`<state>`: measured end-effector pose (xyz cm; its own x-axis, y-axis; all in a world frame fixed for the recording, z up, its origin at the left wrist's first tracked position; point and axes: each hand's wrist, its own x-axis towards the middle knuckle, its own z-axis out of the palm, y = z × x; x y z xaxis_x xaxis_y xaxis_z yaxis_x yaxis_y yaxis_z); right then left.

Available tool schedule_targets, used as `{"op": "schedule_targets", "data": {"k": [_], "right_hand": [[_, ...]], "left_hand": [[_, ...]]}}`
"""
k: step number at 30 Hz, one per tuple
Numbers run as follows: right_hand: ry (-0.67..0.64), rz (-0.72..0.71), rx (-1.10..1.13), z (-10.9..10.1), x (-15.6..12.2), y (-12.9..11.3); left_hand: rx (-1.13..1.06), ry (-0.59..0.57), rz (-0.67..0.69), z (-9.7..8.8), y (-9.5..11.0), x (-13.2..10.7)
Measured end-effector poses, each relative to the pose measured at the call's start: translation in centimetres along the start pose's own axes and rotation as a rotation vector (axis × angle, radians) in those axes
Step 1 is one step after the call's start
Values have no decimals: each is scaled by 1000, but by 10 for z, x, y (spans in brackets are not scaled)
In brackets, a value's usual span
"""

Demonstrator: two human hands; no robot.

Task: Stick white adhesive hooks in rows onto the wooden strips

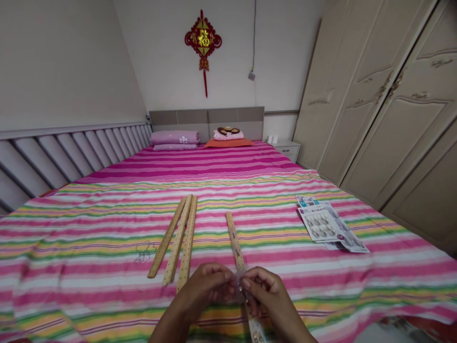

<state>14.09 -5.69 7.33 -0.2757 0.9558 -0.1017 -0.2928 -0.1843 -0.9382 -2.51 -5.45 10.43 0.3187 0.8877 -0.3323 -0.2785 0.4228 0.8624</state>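
Note:
My left hand (210, 285) and my right hand (268, 291) meet over a wooden strip (229, 223) that lies lengthwise on the striped cloth. Small shiny metal pieces sit along this strip, both beyond and nearer than my hands. Between my fingertips is a bit of clear plastic film (235, 287), pinched from both sides. Its exact shape is blurred. To the left lie three more wooden strips dotted with holes: one on the left (167, 238), one in the middle (180, 238) and one on the right (188, 240). Their far ends touch or nearly touch.
Blister cards (321, 225) of small metal-looking pieces lie on the right side of the bed. A thin tangled thread or wire (144, 252) is left of the strips. Folded bedding (174, 138) rests by the headboard (235, 116). A wardrobe (385, 128) stands right, a railing (71, 152) left.

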Motion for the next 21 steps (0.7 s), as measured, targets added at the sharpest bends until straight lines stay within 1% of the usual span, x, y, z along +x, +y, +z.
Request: {"op": "schedule_targets", "data": {"k": [7, 16, 21], "right_hand": [[17, 13, 15, 0, -2, -4], [-9, 24, 9, -1, 1, 4], [-8, 16, -6, -3, 1, 7]], "left_hand": [[-28, -33, -8, -3, -1, 4], [-22, -16, -25, -4, -2, 3], [12, -11, 3, -11, -9, 8]]}}
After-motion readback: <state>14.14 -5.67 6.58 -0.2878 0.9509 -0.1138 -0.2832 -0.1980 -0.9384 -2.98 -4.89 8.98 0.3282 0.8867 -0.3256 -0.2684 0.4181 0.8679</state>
